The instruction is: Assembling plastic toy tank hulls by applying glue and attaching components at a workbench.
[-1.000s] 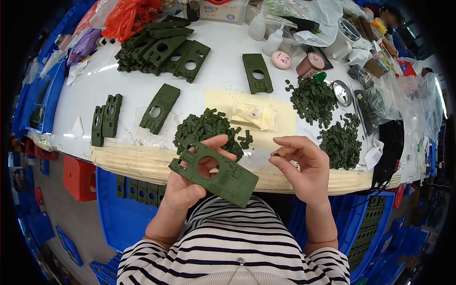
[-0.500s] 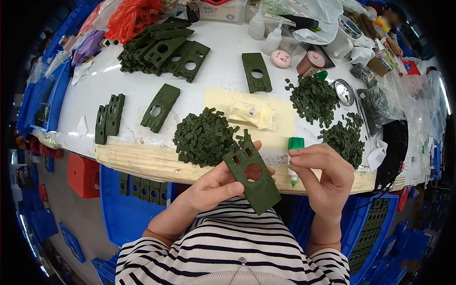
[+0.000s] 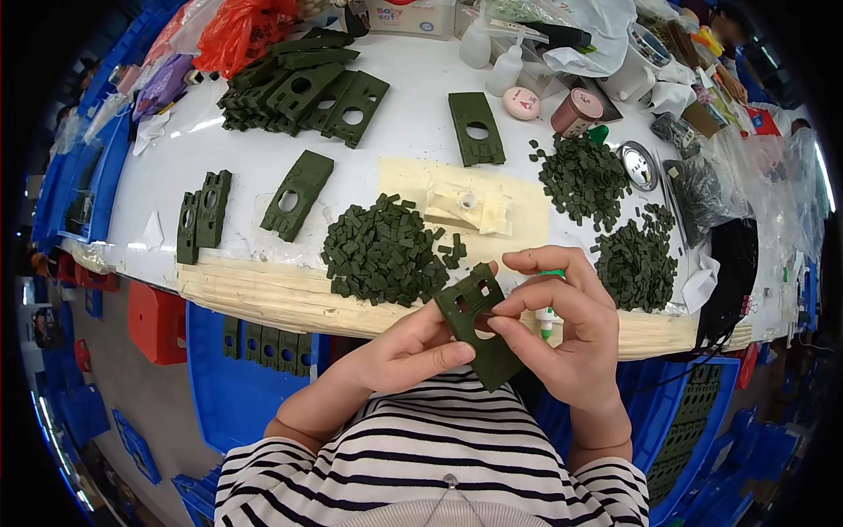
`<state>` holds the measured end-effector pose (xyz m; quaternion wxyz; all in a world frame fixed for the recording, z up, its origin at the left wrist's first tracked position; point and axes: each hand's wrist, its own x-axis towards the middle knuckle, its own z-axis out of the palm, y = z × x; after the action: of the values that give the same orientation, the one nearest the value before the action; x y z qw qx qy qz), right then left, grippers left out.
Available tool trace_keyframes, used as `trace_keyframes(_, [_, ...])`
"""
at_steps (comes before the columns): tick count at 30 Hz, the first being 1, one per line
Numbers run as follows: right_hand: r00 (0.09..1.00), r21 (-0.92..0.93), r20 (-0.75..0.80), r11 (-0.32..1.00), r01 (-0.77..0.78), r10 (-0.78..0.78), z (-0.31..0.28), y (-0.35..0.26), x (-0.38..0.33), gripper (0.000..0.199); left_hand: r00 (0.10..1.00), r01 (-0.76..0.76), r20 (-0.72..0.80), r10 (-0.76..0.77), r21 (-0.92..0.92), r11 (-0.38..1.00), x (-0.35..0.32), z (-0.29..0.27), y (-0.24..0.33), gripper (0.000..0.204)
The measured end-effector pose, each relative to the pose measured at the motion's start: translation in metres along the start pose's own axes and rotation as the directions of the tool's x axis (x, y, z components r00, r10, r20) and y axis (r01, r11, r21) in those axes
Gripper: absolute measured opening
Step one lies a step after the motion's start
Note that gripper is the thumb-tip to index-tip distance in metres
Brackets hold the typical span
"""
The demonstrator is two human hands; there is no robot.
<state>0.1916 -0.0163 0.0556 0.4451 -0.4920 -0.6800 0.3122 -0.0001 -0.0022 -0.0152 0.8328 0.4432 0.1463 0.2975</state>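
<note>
Grasping a dark green hull piece (image 3: 495,365) at the frame's lower centre, the left hand (image 3: 406,353) holds it tilted. The right hand's (image 3: 572,334) fingertips lie over it, their grip impossible to tell; a green-and-white bottle (image 3: 546,314) shows past them.

The left hand (image 3: 413,356) is closed in a grip, its thumb laid inward; the right hand (image 3: 575,347) is turned inward, with fingers (image 3: 553,294) bent; both forearms (image 3: 320,406) are angled inward.

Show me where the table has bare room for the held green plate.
Bare white table lies between the plate stack and far single plate, also between that stack and left pair. Right side, with chip heaps and bags, is crowded.
</note>
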Motion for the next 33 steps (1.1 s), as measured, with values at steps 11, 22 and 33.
trace_keyframes(11, [0.984, 0.127, 0.096, 0.979, -0.161, 0.149, 0.014, 0.006, 0.005, 0.007, 0.999, -0.032, 0.043, 0.031, 0.024, 0.999, 0.000, -0.004, -0.003, 0.062])
trace_keyframes(22, [0.988, 0.097, 0.082, 0.986, -0.138, 0.130, 0.022, 0.007, 0.007, 0.007, 0.998, -0.059, 0.009, 0.058, 0.132, 0.990, -0.001, -0.005, -0.002, 0.061])
trace_keyframes(33, [0.995, 0.028, 0.062, 0.996, -0.084, 0.082, 0.023, 0.009, 0.009, 0.009, 0.992, -0.125, 0.006, 0.126, 0.211, 0.970, 0.000, -0.005, -0.006, 0.061])
